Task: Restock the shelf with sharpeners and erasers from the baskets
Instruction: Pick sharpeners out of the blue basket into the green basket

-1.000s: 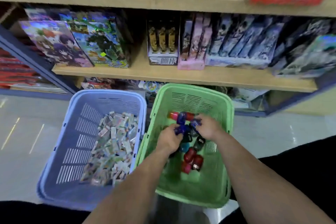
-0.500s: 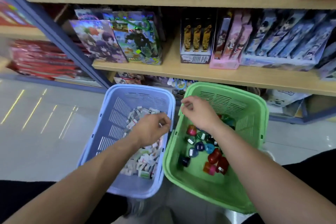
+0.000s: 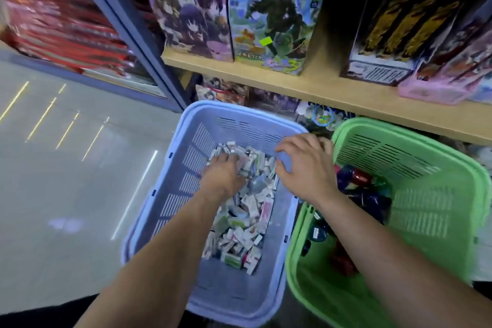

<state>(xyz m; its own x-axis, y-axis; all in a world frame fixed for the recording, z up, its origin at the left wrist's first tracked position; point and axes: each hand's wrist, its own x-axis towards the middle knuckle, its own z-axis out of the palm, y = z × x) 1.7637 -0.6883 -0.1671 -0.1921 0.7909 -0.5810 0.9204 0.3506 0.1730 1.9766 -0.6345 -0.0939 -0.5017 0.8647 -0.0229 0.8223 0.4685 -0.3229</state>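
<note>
Floor: the glossy, pale floor (image 3: 66,181) is reflecting strips of light at 9 o'clock in the view.
Blue basket: the blue basket (image 3: 175,210) is sitting at 6 o'clock. It is rigid moulded plastic with slotted walls and a rounded rim.
Left hand: the left hand (image 3: 222,176) is reaching into the pile toward 12 o'clock with its fingertips sinking among the pieces. I cannot tell whether they are closing on anything.
Erasers: the erasers (image 3: 245,234) are lying loose on the blue basket's floor. They are small flat blocks in slick printed sleeves, mostly white with pink and green.
Right hand: the right hand (image 3: 306,165) is hovering at 3 o'clock of the left hand, above the blue basket's right wall. Its fingers are spread, loosely bent and gripping nothing.
Step in hand: the person is probably gathering a handful of erasers. Scooping from both sides and cupping underneath should work best, since the smooth sleeves are likely to slip from a pinch.
Sharpeners: the sharpeners (image 3: 356,178) are resting in the neighbouring basket, partly hidden by the right forearm. They are rounded, shiny shells in red and dark blue.
Green basket: the green basket (image 3: 426,194) is standing at 4 o'clock, touching or just beside the blue one, in the same slotted plastic.
Shelf: the shelf (image 3: 346,90) is running across 1 o'clock as a flat, wood-toned board carrying upright printed boxes (image 3: 266,21).
</note>
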